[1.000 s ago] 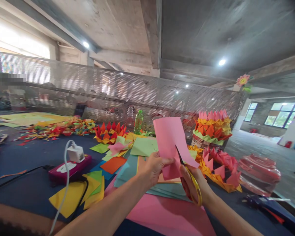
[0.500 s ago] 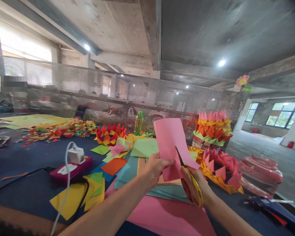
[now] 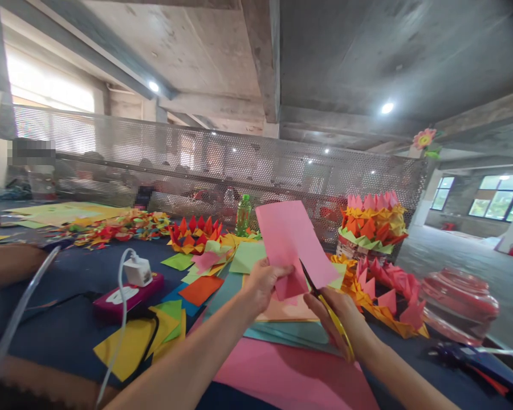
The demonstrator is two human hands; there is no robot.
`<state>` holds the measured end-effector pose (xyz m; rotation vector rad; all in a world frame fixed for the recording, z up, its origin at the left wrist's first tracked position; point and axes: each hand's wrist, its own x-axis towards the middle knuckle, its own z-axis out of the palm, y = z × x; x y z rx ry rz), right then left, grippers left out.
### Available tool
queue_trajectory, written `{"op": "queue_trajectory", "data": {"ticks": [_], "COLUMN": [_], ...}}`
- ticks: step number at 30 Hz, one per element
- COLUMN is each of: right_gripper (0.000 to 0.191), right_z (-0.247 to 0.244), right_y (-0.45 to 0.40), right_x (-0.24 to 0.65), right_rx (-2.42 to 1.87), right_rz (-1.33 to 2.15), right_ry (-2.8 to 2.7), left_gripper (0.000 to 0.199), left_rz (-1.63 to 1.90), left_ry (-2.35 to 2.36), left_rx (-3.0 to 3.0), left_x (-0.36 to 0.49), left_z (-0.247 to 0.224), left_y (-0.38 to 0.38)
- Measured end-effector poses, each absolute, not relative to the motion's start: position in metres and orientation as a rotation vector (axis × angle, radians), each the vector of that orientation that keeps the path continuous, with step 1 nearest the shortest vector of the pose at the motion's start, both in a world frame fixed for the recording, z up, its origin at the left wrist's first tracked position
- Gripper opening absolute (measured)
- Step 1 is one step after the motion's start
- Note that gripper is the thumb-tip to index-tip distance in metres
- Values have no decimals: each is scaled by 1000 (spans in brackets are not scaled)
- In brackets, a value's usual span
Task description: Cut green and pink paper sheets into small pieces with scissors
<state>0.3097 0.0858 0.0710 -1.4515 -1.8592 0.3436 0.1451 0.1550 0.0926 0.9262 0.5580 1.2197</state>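
A pink sheet of paper (image 3: 284, 233) is held up by its lower left part in my left hand (image 3: 263, 285), thumb over its front. My right hand (image 3: 337, 313) is closed around yellow-handled scissors (image 3: 338, 326), whose dark blades lie at a slit in the sheet's lower right. Beneath both hands is a stack of coloured paper, with light blue sheets (image 3: 286, 333) above a large pink sheet (image 3: 299, 373). Orange, green and yellow pieces lie left of the stack.
Another person's arm (image 3: 12, 265) reaches in at the left, near a power bank (image 3: 128, 296) with a white charger. Paper scraps (image 3: 111, 225), a red paper crown (image 3: 196, 233), a green bottle (image 3: 243, 215), stacked paper rings (image 3: 371, 225) and a pink-tinted jar (image 3: 459, 304) surround the work.
The pink sheet and both hands have shifted slightly left, and the sheet is tilted more. Another person's arm has come into view at the left.
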Motion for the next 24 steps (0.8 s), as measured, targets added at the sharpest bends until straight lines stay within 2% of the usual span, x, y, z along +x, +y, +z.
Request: {"op": "queue_trajectory", "data": {"ticks": [3, 8, 13, 15, 17, 19, 20, 21, 22, 24], "right_gripper": [29, 24, 14, 30, 63, 89, 96, 96, 87, 49], "right_z": [80, 84, 79, 82, 89, 96, 98, 98, 97, 93], "right_y": [90, 101, 107, 108, 108, 108, 108, 108, 108, 108], "right_x": [316, 351, 383, 384, 380, 374, 371, 368, 367, 366], "right_rx": [-1617, -1978, -1971, -1896, -1741, -1502, -1392, -1313, -1253, -1198], "right_rz": [34, -265, -222, -236, -358, -480, -494, -484, -442, -304], "right_ry": [-2020, -2084, -2152, -2120, -1937, -1761, -1738, -1763, -1837, -2036], "left_gripper": [39, 33, 14, 8, 11, 21, 26, 28, 30, 32], "left_rz": [1393, 1510, 1506, 1474, 1331, 1020, 837, 689, 575, 446], "left_ry": [634, 821, 981, 1051, 1156, 1244, 1263, 1258, 1239, 1195], "left_rx": [1047, 1278, 1563, 1747, 2141, 2614, 2795, 2903, 2969, 3020], "left_x": [131, 115, 109, 108, 109, 113, 115, 117, 119, 121], "left_z": [98, 99, 102, 103, 103, 102, 100, 99, 97, 95], "left_y": [171, 190, 189, 183, 175, 167, 163, 159, 156, 153]}}
